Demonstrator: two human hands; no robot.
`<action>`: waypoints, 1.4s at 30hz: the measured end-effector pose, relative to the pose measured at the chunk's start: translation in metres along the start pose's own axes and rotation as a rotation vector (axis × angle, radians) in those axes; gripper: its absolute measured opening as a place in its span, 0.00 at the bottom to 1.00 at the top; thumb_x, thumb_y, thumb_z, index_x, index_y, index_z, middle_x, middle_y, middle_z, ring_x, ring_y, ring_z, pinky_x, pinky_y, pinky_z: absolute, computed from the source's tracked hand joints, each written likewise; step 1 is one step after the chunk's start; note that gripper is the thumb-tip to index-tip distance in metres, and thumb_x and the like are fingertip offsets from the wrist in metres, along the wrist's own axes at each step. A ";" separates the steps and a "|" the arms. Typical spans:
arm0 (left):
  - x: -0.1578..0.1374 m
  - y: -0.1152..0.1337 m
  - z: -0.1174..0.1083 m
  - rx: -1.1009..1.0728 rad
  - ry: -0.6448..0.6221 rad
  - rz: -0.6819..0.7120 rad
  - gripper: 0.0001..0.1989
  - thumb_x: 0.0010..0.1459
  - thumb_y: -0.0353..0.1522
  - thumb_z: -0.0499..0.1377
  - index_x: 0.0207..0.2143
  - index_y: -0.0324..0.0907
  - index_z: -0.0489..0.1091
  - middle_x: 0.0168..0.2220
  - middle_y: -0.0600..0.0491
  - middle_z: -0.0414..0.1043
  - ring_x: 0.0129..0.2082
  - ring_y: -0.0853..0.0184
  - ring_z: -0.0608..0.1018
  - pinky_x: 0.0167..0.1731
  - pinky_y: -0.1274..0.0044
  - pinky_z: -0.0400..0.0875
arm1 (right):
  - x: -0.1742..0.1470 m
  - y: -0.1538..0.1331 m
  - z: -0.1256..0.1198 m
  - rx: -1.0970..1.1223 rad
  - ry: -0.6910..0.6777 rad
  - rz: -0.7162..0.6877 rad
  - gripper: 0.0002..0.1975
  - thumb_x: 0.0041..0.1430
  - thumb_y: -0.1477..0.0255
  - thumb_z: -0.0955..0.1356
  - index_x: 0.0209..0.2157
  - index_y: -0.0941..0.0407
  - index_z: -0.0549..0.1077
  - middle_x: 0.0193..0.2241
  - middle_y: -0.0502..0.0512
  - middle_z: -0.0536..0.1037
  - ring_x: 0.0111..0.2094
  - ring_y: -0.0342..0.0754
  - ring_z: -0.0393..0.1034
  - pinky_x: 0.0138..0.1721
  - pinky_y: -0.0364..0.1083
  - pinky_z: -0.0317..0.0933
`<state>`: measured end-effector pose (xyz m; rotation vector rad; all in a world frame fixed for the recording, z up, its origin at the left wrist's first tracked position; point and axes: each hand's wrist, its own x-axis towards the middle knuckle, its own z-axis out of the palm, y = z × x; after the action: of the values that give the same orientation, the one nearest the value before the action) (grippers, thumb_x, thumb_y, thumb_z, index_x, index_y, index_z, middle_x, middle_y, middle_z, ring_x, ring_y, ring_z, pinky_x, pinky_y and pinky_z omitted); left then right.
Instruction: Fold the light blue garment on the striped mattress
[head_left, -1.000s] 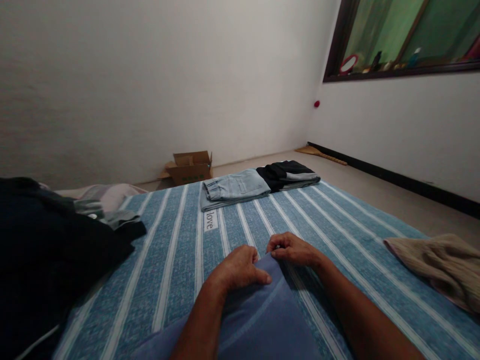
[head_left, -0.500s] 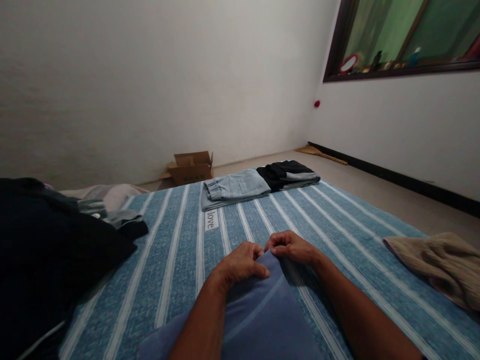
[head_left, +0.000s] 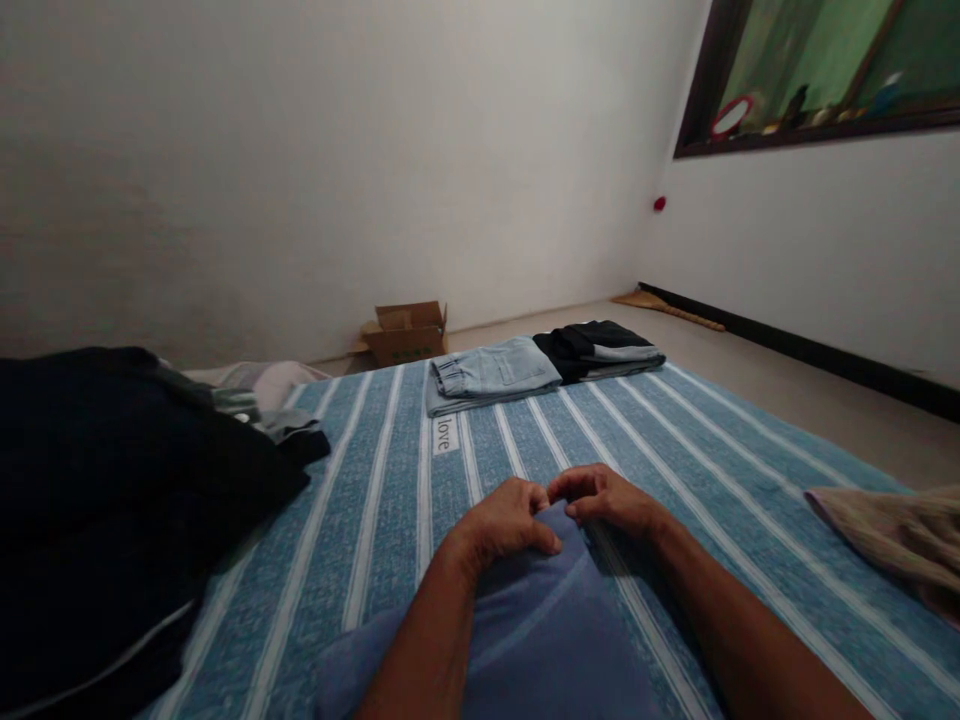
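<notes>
- Cloth point(head_left: 525, 630), plain blue-violet with a faint paler stripe, lies on the near middle of the striped sheet point(head_left: 375, 520) and runs off the bottom edge of the head view.
- Left hand point(head_left: 506, 520) rests knuckles-up on the far end of the cloth; its fingers are curled together and pinch the cloth's edge, thumb pressed flat on the fabric.
- Right hand point(head_left: 607, 497) sits just beside the left, the two nearly touching; its fingers are bent in and clamped on the same far edge of the cloth.
- Both forearms come in from the bottom of the view, one on each side of the cloth.
- Sheet is blue with white stripes and carries a small white label reading "love" point(head_left: 445, 434) beyond the hands.
- Folded jeans point(head_left: 491, 370) lie at the far end of the sheet, with a folded dark garment point(head_left: 600, 348) just beside them on the right.
- Dark pile point(head_left: 112, 480) of clothes fills the left side, with grey fabric at its far edge.
- Tan cloth point(head_left: 900, 535) lies at the right edge, well apart from the hands.
- Cardboard box point(head_left: 409, 332) stands open on the floor against the far wall.
</notes>
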<state>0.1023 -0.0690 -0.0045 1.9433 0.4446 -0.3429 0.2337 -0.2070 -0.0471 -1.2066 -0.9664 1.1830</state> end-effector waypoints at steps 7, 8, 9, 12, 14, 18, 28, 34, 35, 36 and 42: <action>-0.004 -0.001 0.005 0.055 0.052 -0.038 0.16 0.28 0.33 0.67 0.22 0.42 0.65 0.18 0.63 0.60 0.20 0.73 0.63 0.19 0.80 0.53 | -0.003 0.008 0.003 -0.085 0.029 0.061 0.12 0.45 0.67 0.72 0.31 0.59 0.77 0.26 0.53 0.74 0.26 0.45 0.66 0.31 0.45 0.59; -0.004 -0.001 0.006 0.080 0.045 -0.044 0.17 0.28 0.33 0.67 0.23 0.42 0.65 0.19 0.63 0.61 0.21 0.72 0.64 0.19 0.80 0.54 | -0.003 0.010 0.002 -0.099 0.039 0.063 0.10 0.45 0.67 0.72 0.30 0.59 0.77 0.25 0.53 0.73 0.26 0.44 0.65 0.31 0.45 0.59; -0.004 -0.001 0.006 0.105 0.033 -0.053 0.17 0.28 0.34 0.68 0.23 0.42 0.66 0.19 0.63 0.61 0.21 0.72 0.65 0.19 0.80 0.55 | -0.003 0.012 0.002 -0.110 0.047 0.062 0.10 0.46 0.67 0.72 0.29 0.58 0.77 0.24 0.52 0.73 0.25 0.44 0.65 0.30 0.44 0.58; -0.003 -0.002 0.006 0.162 -0.007 -0.098 0.16 0.30 0.37 0.68 0.21 0.42 0.67 0.18 0.62 0.62 0.21 0.70 0.67 0.19 0.79 0.57 | -0.002 0.015 0.003 -0.143 0.054 0.057 0.09 0.47 0.66 0.71 0.28 0.58 0.77 0.23 0.52 0.72 0.24 0.44 0.64 0.28 0.44 0.58; -0.003 -0.001 0.006 0.183 -0.016 -0.125 0.15 0.31 0.39 0.67 0.18 0.42 0.66 0.16 0.61 0.61 0.19 0.70 0.67 0.18 0.78 0.57 | -0.002 0.015 0.003 -0.167 0.051 0.058 0.09 0.48 0.65 0.71 0.27 0.58 0.76 0.23 0.52 0.71 0.24 0.45 0.63 0.27 0.44 0.58; -0.004 -0.002 0.007 0.157 -0.026 -0.133 0.16 0.30 0.41 0.68 0.17 0.42 0.67 0.14 0.61 0.60 0.18 0.70 0.66 0.17 0.78 0.57 | -0.005 0.012 0.004 -0.119 0.038 0.081 0.12 0.48 0.65 0.71 0.32 0.58 0.77 0.27 0.55 0.73 0.28 0.48 0.66 0.31 0.47 0.60; -0.005 -0.003 0.006 0.076 -0.048 -0.110 0.17 0.29 0.41 0.69 0.24 0.42 0.73 0.18 0.62 0.64 0.22 0.70 0.70 0.19 0.80 0.60 | -0.010 -0.005 0.006 -0.105 -0.137 0.056 0.12 0.49 0.71 0.69 0.37 0.57 0.77 0.36 0.57 0.71 0.39 0.53 0.68 0.41 0.49 0.60; -0.007 -0.003 0.008 0.034 -0.024 -0.083 0.18 0.29 0.40 0.69 0.24 0.41 0.72 0.17 0.64 0.62 0.21 0.72 0.67 0.18 0.81 0.58 | -0.008 -0.004 0.008 -0.121 -0.145 0.026 0.10 0.47 0.70 0.68 0.33 0.57 0.77 0.39 0.57 0.71 0.42 0.54 0.66 0.44 0.49 0.60; -0.007 -0.003 0.008 0.033 -0.021 -0.069 0.17 0.29 0.40 0.69 0.24 0.41 0.72 0.17 0.64 0.62 0.21 0.73 0.67 0.18 0.81 0.57 | -0.008 -0.004 0.008 -0.127 -0.145 0.022 0.10 0.47 0.71 0.67 0.33 0.57 0.77 0.38 0.57 0.71 0.42 0.54 0.66 0.43 0.49 0.60; -0.007 -0.003 0.008 0.027 -0.020 -0.054 0.17 0.30 0.40 0.69 0.24 0.41 0.72 0.17 0.64 0.62 0.21 0.73 0.67 0.18 0.81 0.57 | -0.008 -0.004 0.008 -0.137 -0.143 0.022 0.10 0.47 0.72 0.67 0.33 0.57 0.77 0.38 0.57 0.71 0.41 0.53 0.66 0.43 0.48 0.60; -0.008 -0.002 0.008 0.022 -0.038 -0.053 0.16 0.30 0.39 0.69 0.21 0.41 0.69 0.17 0.64 0.62 0.20 0.74 0.66 0.18 0.81 0.56 | -0.007 -0.007 0.012 -0.202 -0.055 0.057 0.09 0.41 0.74 0.66 0.28 0.58 0.75 0.31 0.54 0.71 0.34 0.49 0.66 0.36 0.46 0.61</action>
<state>0.0945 -0.0768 -0.0058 1.9453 0.4704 -0.4200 0.2222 -0.2114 -0.0384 -1.3748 -1.1200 1.1906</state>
